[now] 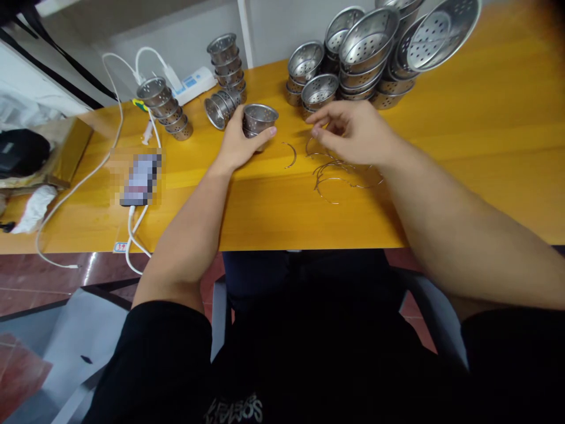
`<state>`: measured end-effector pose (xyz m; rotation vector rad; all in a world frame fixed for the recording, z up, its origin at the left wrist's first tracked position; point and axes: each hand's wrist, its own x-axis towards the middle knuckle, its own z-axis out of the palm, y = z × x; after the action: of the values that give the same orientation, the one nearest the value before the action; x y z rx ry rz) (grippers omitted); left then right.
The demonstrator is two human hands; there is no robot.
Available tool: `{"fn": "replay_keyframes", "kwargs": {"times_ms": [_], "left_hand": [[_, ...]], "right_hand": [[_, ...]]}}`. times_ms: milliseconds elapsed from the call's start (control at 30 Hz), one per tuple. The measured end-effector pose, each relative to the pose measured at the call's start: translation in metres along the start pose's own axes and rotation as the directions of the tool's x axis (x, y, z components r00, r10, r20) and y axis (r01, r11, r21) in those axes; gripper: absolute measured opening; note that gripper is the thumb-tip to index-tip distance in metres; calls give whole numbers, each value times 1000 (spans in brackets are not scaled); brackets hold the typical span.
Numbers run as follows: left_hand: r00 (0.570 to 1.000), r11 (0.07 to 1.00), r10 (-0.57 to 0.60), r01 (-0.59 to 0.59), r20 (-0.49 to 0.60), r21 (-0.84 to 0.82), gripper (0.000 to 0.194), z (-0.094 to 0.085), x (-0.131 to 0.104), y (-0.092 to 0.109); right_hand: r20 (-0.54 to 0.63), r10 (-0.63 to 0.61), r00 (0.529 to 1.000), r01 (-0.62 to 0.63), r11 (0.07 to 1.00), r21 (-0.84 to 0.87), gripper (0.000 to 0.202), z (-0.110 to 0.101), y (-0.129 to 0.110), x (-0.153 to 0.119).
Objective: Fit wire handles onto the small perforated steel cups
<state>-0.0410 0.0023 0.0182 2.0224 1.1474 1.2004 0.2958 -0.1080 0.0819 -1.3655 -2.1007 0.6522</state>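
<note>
My left hand [241, 141] is wrapped around a small perforated metal strainer cup [260, 115], its thumb across the front. The cup stands on the table and seems to sit in another one, mostly covered by my hand. Over several loose thin curved wires [329, 171] hovers my right hand [351, 132], fingers loosely curled, with a gap visible between thumb and index finger. I see nothing clearly held in it. One short curved wire [293, 154] lies apart, between my two hands. Just behind my right hand is a short stack of shallow perforated cups [320, 90].
Larger perforated metal baskets [368, 41] are stacked at the back right. Small cup stacks [225, 56] stand at the back, another [165, 106] further left. A phone [141, 179] with white cables lies at left, near a power strip [194, 85]. A cardboard box [75, 147] is at far left.
</note>
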Motion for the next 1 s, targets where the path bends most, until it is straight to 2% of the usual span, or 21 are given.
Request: {"fn": "replay_keyframes", "kwargs": {"times_ms": [100,167,300,367,433,500,567,700,900,1000], "left_hand": [[1000,1000,2,-2,-3,-12,77,1,1,-3],[1000,1000,-1,1,1,-19,74,2,2,-3],[999,999,-33,33,-29,-12,78,2,3,-2],[998,999,-48,48,-49,-9,78,1,3,0],[997,999,-52,51,-58,-14,79,1,3,3],[997,999,-40,39,-58,-23,82,1,3,5],[997,999,-38,36,-63,-31,86,2,3,5],[996,998,-56,54,-72,-35,88,4,3,-2],[998,997,-48,46,-27,-57,93,9,-1,-10],[997,995,-78,76,-29,-66,100,9,0,-7]], "right_hand": [[80,2,997,4,997,-75,43,-13,7,-1],[126,48,991,-31,991,-134,40,-23,13,-1],[250,136,959,-92,979,-181,57,-30,22,-3],[278,71,958,-28,987,-158,68,-24,22,-4],[249,-71,966,105,987,-125,72,-12,20,-3],[229,-203,952,233,966,-113,66,3,16,-1],[257,-236,937,278,950,-140,55,15,14,4],[309,-163,937,238,945,-223,41,18,18,10],[368,-4,930,133,936,-326,14,-9,18,6],[378,58,924,75,942,-328,12,-25,15,1]]}}
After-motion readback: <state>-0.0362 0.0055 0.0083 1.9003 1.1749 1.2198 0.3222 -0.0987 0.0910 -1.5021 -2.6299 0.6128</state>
